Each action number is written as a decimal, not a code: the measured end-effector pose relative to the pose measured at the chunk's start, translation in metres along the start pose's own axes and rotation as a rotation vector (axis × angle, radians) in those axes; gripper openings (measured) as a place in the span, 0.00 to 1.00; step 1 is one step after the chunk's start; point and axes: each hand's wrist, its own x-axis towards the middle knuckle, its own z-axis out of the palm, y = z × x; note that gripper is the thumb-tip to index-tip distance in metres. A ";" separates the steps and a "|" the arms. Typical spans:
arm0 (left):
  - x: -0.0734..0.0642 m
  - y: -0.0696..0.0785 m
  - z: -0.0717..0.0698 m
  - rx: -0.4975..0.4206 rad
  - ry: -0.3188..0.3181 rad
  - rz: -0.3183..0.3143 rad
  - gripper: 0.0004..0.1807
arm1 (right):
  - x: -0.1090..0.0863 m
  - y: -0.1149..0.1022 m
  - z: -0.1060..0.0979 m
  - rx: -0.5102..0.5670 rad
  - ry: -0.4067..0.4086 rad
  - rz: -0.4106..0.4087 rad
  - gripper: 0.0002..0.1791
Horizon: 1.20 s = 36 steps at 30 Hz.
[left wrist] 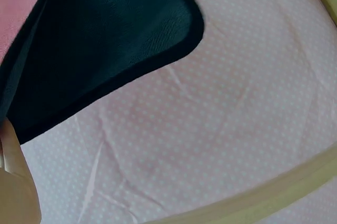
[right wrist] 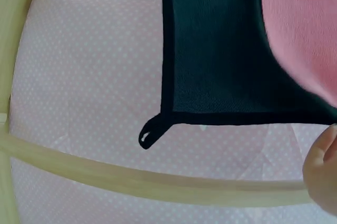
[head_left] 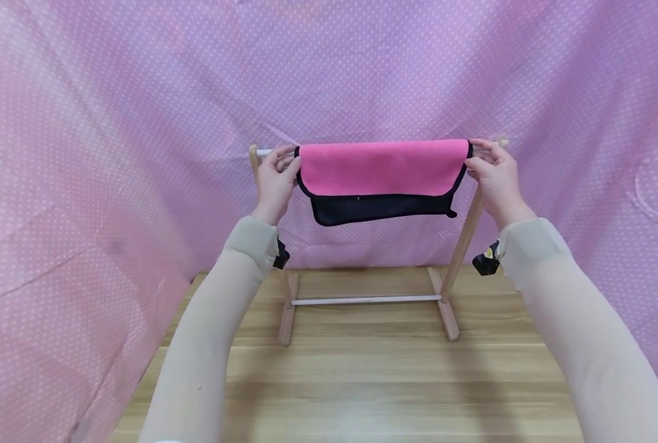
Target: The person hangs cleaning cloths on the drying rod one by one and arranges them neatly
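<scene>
A pink cloth (head_left: 384,169) with black edging is folded over along the top of a wooden rack (head_left: 461,249). Its shorter pink flap faces me, and the dark back layer (head_left: 378,209) shows below it. My left hand (head_left: 276,184) pinches the fold at the left end, thumb in front. At the other end, my right hand (head_left: 495,181) pinches the opposite edge the same way. A small black hanging loop (right wrist: 150,133) sticks out from a lower corner in the right wrist view. Most of the rack's top bar (head_left: 264,152) is hidden behind the cloth.
The rack's feet (head_left: 449,320) stand on a wood-grain surface (head_left: 362,381), joined by a white lower rod (head_left: 362,301). Pink dotted fabric (head_left: 362,74) hangs behind and along both sides. Wrist cameras (head_left: 486,261) are strapped to the sleeved arms.
</scene>
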 end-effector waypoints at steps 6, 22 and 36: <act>0.002 0.001 -0.002 0.023 0.032 0.022 0.14 | -0.002 -0.005 0.008 -0.218 0.142 0.013 0.09; -0.007 0.012 -0.018 0.094 -0.071 -0.050 0.16 | -0.006 -0.026 0.007 -0.201 0.085 0.143 0.07; -0.018 -0.014 -0.027 0.257 -0.144 -0.052 0.13 | -0.017 -0.003 -0.011 -0.373 0.006 0.129 0.07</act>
